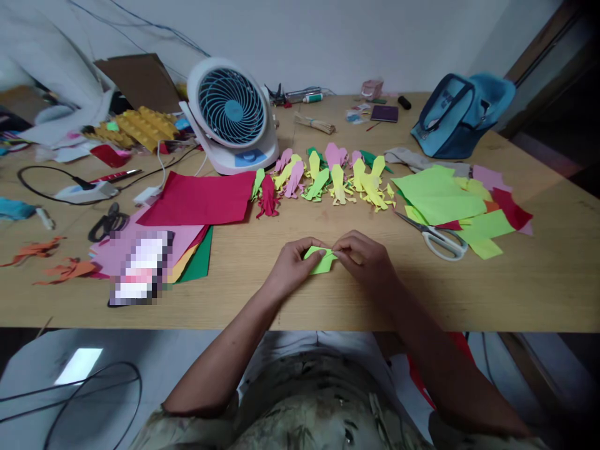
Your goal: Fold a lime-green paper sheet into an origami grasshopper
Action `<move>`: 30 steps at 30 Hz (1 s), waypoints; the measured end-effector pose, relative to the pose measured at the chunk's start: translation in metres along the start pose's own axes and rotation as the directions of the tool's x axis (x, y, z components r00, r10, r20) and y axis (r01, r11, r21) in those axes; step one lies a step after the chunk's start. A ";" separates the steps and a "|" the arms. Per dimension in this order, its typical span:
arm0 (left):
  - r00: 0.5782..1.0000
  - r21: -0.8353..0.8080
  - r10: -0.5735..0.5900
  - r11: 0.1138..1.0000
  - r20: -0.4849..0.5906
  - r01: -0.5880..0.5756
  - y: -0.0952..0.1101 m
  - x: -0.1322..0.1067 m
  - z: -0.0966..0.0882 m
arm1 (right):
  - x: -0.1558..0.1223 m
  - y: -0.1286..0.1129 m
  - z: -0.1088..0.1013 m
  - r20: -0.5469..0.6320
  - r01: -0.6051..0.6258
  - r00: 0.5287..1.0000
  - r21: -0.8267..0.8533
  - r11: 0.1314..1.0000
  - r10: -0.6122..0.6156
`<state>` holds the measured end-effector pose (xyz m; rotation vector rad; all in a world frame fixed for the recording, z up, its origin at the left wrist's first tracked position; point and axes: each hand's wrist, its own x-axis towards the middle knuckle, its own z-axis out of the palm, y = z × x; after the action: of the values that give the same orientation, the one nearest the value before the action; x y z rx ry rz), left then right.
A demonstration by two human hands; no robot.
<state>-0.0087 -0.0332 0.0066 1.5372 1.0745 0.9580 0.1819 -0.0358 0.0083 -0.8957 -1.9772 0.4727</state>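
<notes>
A small folded piece of light green paper (321,262) is between my two hands, just above the front middle of the table. My left hand (296,259) pinches it from the left, the thumb lying on its upper face. On the other side, the fingertips of my right hand (363,253) pinch its upper right corner. Behind my hands stretches a row of folded paper figures in yellow, pink, green and red, among them a yellow figure (338,184) and a red figure (268,197).
White-handled scissors (445,242) lie by green paper sheets (440,195) at right. Red paper (201,199), black scissors (109,223), a blurred phone (142,269) and orange paper figures (70,270) are at left. A fan (232,115) and blue bag (462,119) stand behind.
</notes>
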 end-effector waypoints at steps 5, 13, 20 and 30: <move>1.000 0.067 0.009 0.998 0.012 -0.009 0.003 -0.002 0.003 | 0.000 0.001 0.000 -0.006 -0.092 0.996 0.008 0.996 0.092; 1.000 0.092 0.002 0.996 -0.010 -0.001 0.001 -0.002 0.006 | -0.004 0.008 0.012 0.025 -0.376 0.921 0.326 0.867 0.390; 1.000 0.005 0.005 1.000 -0.029 -0.005 0.000 -0.001 0.005 | 0.000 0.007 0.014 0.032 -0.367 0.913 0.503 0.783 0.407; 0.990 -0.511 -0.127 0.856 -0.056 0.081 -0.001 0.006 0.010 | -0.002 0.008 0.026 0.176 -0.470 0.877 0.502 0.726 0.447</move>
<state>0.0019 -0.0301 0.0037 0.9987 0.8612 1.1337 0.1637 -0.0318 -0.0119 -1.0044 -1.5054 1.2735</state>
